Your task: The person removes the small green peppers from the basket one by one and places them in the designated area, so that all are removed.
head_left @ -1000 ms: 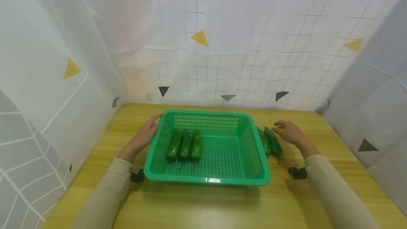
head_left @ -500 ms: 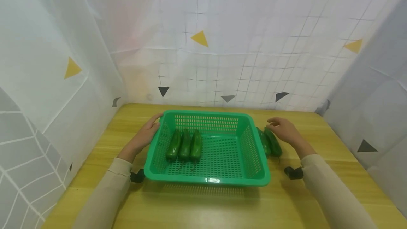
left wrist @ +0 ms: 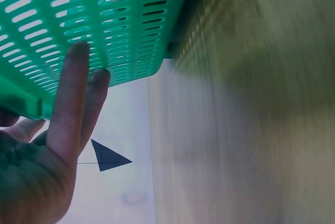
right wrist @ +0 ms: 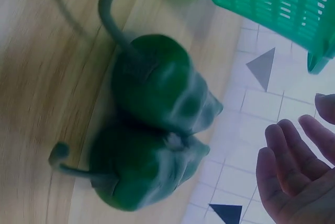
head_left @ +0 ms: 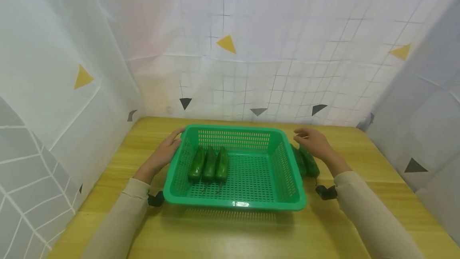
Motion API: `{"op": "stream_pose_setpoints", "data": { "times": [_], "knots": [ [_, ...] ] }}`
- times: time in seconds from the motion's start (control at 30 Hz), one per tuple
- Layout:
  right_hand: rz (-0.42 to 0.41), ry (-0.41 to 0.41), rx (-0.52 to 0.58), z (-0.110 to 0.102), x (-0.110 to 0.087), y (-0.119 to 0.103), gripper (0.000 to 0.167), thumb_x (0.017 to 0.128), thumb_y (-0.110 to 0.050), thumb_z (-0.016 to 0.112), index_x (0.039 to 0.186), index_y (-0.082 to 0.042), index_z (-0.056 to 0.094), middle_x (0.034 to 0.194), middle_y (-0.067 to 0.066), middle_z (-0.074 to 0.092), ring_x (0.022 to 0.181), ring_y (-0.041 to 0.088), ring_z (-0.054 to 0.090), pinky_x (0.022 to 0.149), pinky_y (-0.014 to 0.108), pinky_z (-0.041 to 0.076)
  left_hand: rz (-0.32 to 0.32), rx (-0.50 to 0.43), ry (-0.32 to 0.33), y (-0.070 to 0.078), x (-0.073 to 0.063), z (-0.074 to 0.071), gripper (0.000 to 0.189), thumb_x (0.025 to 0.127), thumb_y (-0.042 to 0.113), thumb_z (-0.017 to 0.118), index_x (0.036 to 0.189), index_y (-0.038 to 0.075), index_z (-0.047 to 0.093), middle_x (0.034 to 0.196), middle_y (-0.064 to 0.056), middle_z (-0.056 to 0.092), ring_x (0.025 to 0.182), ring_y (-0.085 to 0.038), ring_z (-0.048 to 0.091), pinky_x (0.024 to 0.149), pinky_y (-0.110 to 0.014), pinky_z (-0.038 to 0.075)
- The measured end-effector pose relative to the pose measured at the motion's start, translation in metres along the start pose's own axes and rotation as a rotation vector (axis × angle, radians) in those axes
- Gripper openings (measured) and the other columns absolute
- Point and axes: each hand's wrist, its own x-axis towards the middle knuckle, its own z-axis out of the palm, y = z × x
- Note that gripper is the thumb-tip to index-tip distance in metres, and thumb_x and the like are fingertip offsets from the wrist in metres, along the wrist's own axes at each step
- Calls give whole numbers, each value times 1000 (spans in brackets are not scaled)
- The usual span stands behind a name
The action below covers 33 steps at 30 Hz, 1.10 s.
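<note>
A green plastic basket [head_left: 251, 206] stands on the table with three long green peppers [head_left: 208, 167] side by side in its left half. My left hand [head_left: 163, 155] is at the basket's left side; in the left wrist view, two straight fingers [left wrist: 70, 98] touch the slotted wall from outside. Two more green peppers [head_left: 310, 163] lie on the table against the right side, partly hidden by rim and hand. Over their far ends hovers my right hand [head_left: 316, 143], its fingers loosely bent, holding nothing. The right wrist view shows a gap between that hand [right wrist: 301, 177] and both peppers [right wrist: 157, 88].
The wooden table [head_left: 230, 235] extends around the basket. Behind it hangs a pale patterned curtain [head_left: 287, 51], with further cloth at both sides. A black wrist device [head_left: 326, 192] sits under the right wrist, another [head_left: 156, 199] under the left.
My right hand has moved left and slightly away from me, from beside the outer peppers to over their far ends. The left hand, basket and peppers have stayed in place.
</note>
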Motion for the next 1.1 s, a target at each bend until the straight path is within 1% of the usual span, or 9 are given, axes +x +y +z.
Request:
{"op": "stream_pose_setpoints", "data": {
  "times": [0.23, 0.4, 0.47, 0.57, 0.7, 0.87, 0.97, 1.1],
  "knots": [
    [-17, 21, 7, 1, 2, -12, 42, 107, -23, 54, 136, 7, 56, 128, 30, 61, 118, 49, 58, 89, 59, 51, 5, 23, -2, -1, 2, -2, 51, 113, 30, 30, 162, 18, 21, 131, -24, 56, 99, -30, 62, 85, -43, 52],
    [-31, 34, -3, -2, 5, -19, 42, 107, -23, 54, 135, 7, 57, 128, 30, 61, 118, 50, 58, 89, 59, 51, -2, 22, 10, -1, 3, -2, 50, 113, 32, 30, 162, 21, 24, 132, -23, 57, 102, -31, 62, 88, -44, 51],
    [-38, 32, -7, -2, 6, -21, 41, 107, -23, 54, 135, 7, 57, 127, 30, 62, 117, 50, 58, 89, 59, 52, -13, 22, 18, -1, 2, -1, 49, 113, 33, 31, 161, 23, 26, 132, -21, 56, 104, -31, 61, 88, -44, 51],
    [-44, 22, -9, -3, 6, -24, 40, 106, -22, 55, 134, 7, 57, 127, 30, 62, 117, 49, 58, 88, 58, 52, -18, 30, 15, -1, 1, -1, 50, 113, 33, 30, 162, 23, 24, 133, -21, 55, 106, -31, 60, 88, -44, 51],
    [-43, 11, -17, -3, 8, -29, 41, 107, -23, 54, 135, 6, 57, 128, 29, 62, 118, 48, 59, 88, 57, 53, -17, 26, 10, -1, 0, 0, 50, 113, 32, 30, 162, 22, 23, 130, -21, 56, 103, -31, 60, 87, -43, 51],
    [-40, 1, -26, -5, 14, -38, 42, 107, -26, 53, 136, 3, 57, 130, 28, 61, 120, 47, 58, 92, 59, 49, -12, 21, 5, 0, 0, 0, 50, 113, 32, 30, 162, 22, 23, 129, -21, 56, 103, -31, 60, 88, -43, 51],
    [-53, 3, -30, -6, 17, -42, 40, 107, -25, 53, 135, 3, 59, 128, 27, 63, 118, 46, 59, 95, 61, 48, -14, 18, 8, -1, 1, 0, 50, 113, 32, 30, 162, 22, 24, 130, -21, 56, 104, -31, 61, 87, -43, 51],
    [-68, 7, -37, -7, 19, -47, 39, 106, -23, 54, 132, 5, 60, 125, 27, 64, 114, 47, 61, 93, 60, 49, -12, 12, 10, -3, 1, 0, 50, 113, 31, 30, 162, 20, 23, 130, -22, 57, 103, -31, 62, 88, -43, 51]
  ]
}}
